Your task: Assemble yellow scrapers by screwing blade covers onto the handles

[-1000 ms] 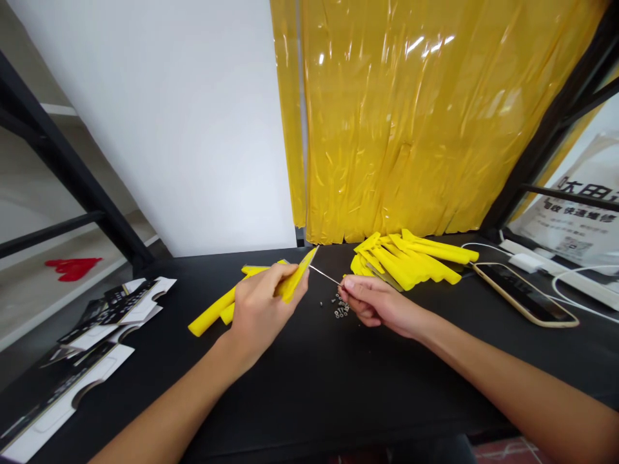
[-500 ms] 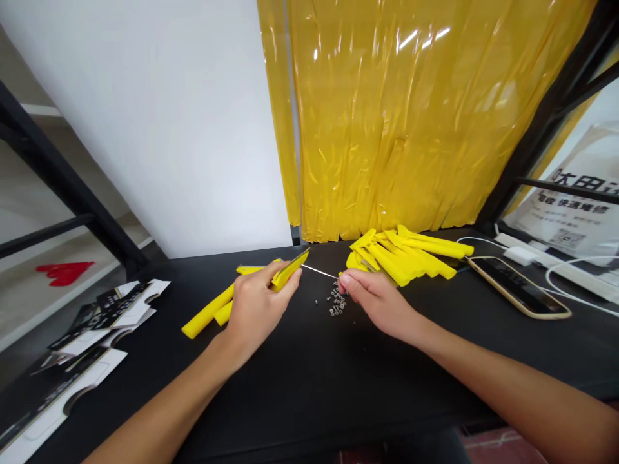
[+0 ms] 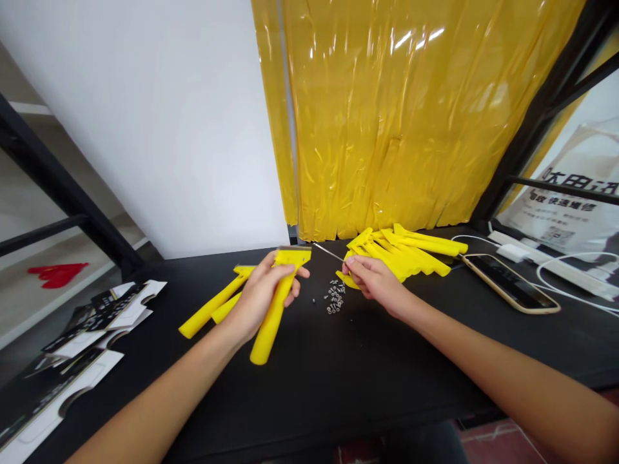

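Yellow scraper (image 3: 273,316) and rod (image 3: 329,252) are gripped in left and right hands (image 3: 261,293) (image 3: 372,276); bag (image 3: 578,220) reads "快速维修".

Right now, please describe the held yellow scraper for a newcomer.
On the black table, find the small metal parts. To their left, in the grip of the left hand, is the yellow scraper. Its yellow neighbours lie loose; this is held.

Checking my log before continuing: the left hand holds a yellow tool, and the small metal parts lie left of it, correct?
One slip: the head view shows the small metal parts right of the yellow tool. The left hand does hold it.
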`<state>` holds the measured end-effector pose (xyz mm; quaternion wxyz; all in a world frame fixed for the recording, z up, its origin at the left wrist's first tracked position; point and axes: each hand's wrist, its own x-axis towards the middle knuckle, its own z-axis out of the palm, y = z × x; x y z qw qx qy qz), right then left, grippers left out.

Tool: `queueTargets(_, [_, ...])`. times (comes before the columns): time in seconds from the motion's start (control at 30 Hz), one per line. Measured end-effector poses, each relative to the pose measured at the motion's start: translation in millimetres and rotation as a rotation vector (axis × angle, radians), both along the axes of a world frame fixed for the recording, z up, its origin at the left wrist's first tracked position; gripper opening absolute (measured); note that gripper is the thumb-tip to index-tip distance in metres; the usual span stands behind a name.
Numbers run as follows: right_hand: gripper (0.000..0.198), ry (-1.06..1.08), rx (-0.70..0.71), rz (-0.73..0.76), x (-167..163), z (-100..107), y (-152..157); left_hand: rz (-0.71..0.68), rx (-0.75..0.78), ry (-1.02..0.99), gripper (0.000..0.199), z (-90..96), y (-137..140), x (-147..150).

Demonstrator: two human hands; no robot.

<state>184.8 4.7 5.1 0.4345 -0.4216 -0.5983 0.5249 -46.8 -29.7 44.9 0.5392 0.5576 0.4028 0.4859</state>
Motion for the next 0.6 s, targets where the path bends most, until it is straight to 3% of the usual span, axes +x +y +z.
queueTargets(0.07, [0.039, 0.051, 0.0, -0.045, 2.2, 3.3, 1.2, -0.091, -0.092, -0.137, 0.026, 3.9, 2.8, -4.4])
queueTargets(0.17, [0.036, 0.139, 0.003, -0.104, 8.5, 10.8, 4.6, -0.185, -0.171, -0.199, 0.031, 6.6, 9.1, -11.7])
queueTargets(0.3, [0.026, 0.094, 0.12, -0.246, 30.3, 16.1, 22.4, -0.106, -0.256, -0.034, 0.036, 2.4, 16.2, -14.9])
queueTargets(0.37, [0.021, -0.136, 0.245, -0.284, 44.2, 13.6, 34.6, -0.008, -0.294, 0.108, 0.027, -3.3, 18.3, -14.5])
queueTargets(0.47, [0.017, -0.646, 0.41, -0.331, 58.9, 6.2, 46.5, 0.046, -0.264, 0.296, 0.017, -15.7, 22.6, -16.3])
queueTargets(0.6, [0.026, -0.987, 0.388, -0.399, 62.6, 1.2, 46.7, 0.071, -0.121, 0.477, 0.02, -32.9, 35.8, -28.1])
